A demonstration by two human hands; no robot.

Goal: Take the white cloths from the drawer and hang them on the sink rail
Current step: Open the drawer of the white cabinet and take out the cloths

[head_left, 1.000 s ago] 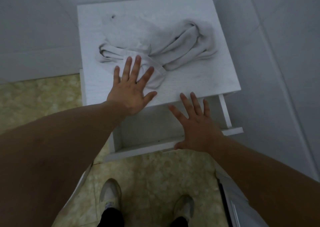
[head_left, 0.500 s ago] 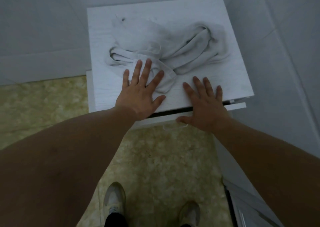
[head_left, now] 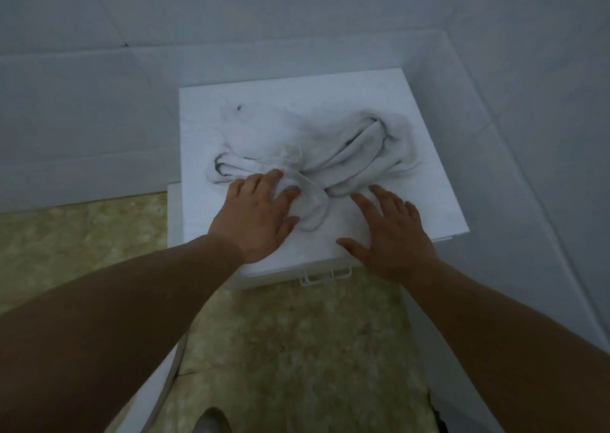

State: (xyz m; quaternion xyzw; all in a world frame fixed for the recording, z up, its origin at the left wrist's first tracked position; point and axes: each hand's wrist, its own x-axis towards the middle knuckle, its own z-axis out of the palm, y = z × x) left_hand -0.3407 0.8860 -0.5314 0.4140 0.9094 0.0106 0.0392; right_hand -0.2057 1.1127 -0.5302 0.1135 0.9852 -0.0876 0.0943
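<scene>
Tiled walls [head_left: 495,69] box the tabletop [head_left: 412,155] at back and right. Left edge and front over the floor [head_left: 297,350] stay open. Bunched white cloths [head_left: 330,148] fill the tabletop's middle.

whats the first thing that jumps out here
A crumpled heap of white cloths lies on top of a small white cabinet set in a tiled corner. The left hand grips the heap's near edge, and the right hand lies flat on the cabinet top beside it.

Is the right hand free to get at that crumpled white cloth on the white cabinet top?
Probably yes: the right hand lies open just beside the crumpled white cloth, nothing between them on the white cabinet top.
</scene>
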